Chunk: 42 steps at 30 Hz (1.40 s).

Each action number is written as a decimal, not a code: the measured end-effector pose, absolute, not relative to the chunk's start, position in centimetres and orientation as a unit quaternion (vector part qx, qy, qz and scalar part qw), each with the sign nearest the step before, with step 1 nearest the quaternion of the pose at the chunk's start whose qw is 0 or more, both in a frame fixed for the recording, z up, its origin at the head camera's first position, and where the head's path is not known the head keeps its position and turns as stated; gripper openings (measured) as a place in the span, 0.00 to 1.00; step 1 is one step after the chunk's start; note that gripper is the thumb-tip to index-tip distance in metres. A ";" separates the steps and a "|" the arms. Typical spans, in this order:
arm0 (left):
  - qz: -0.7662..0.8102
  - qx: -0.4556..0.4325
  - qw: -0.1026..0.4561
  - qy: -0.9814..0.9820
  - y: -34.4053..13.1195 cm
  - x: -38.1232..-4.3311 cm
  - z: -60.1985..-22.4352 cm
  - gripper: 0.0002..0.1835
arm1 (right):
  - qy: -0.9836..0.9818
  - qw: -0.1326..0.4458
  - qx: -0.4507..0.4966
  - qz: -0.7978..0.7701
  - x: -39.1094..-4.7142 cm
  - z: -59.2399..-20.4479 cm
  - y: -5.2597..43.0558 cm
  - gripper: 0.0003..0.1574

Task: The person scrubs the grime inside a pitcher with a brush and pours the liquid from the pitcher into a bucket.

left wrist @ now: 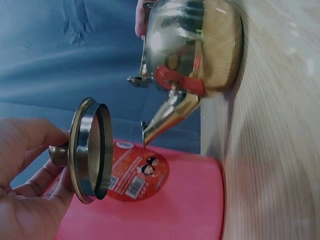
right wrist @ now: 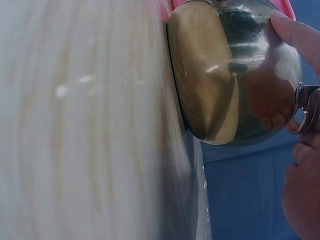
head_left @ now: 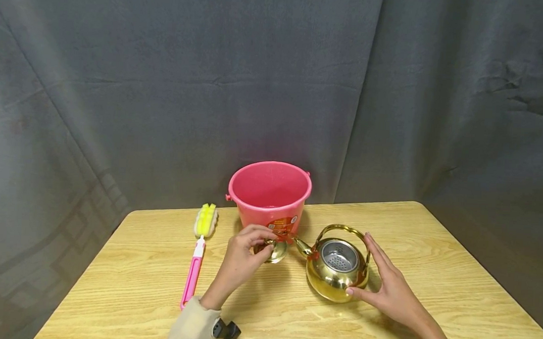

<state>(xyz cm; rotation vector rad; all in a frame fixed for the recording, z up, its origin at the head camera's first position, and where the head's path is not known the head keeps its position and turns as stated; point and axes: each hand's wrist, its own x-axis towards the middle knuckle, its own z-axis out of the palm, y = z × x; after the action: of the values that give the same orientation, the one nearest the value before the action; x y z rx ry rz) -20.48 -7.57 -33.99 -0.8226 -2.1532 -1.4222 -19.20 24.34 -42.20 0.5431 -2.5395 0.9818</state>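
Observation:
My left hand [head_left: 242, 256] pinches a small gold lid [head_left: 278, 253] by its knob, in front of the pink bucket and left of the kettle spout. In the left wrist view the lid [left wrist: 80, 150] is held on edge, its rim facing the kettle. A gold kettle [head_left: 334, 287] stands on the table with its top uncovered, showing a perforated metal strainer [head_left: 340, 256] inside. My right hand [head_left: 391, 291] touches the kettle's right side, thumb on the body and fairly straight fingers against the raised handle [head_left: 345, 227].
A pink bucket [head_left: 246, 216] with an orange label stands at the back of the wooden table [head_left: 130, 279]. To its left lies a sponge brush [head_left: 196, 267] with a pink handle and yellow-and-white head. A grey curtain [head_left: 211, 86] hangs behind.

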 end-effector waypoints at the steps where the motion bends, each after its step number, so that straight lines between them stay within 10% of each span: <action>1: -0.513 -0.296 0.217 -0.776 -7.7 -20.5 -34.0 0.08 | -0.899 0.183 0.193 0.348 -19.2 -42.2 24.3 0.72; 42: -0.492 -0.188 0.234 -0.817 -12.9 -22.9 -39.0 0.11 | -0.898 0.181 0.197 0.351 -19.1 -42.2 24.4 0.72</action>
<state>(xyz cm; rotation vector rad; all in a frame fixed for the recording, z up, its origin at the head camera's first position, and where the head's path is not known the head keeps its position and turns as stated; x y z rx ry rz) -22.91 -12.85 -39.00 -0.5172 -2.2427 -1.3519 -19.13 24.38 -42.22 0.5562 -2.5355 0.9902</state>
